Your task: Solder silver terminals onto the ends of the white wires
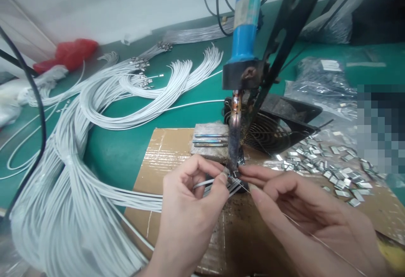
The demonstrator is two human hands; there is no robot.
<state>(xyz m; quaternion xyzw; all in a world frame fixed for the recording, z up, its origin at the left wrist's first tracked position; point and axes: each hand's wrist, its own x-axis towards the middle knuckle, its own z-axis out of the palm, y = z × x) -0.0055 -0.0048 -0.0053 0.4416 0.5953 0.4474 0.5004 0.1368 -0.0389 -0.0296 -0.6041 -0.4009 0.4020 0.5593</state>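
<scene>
Several white cables [136,199] run from a large bundle at the left into my left hand [198,203], whose thumb and fingers pinch them near their ends. My right hand [294,205] is closed on a thin wire [319,241], which trails down to the lower right. Both hands' fingertips nearly meet under the dark tip of a soldering iron [235,142], which is held upright with a blue handle [247,19]. The cable ends lie just under the tip; the exact contact there is too small to tell.
Behind the hands is a block with metal rods [210,139]. A black fan [275,127] stands right of the iron. Small metal pieces [341,177] lie scattered at the right on cardboard [167,148]. Curved cable bundles [126,118], a red bag [76,53] and plastic bags [322,76] lie farther back.
</scene>
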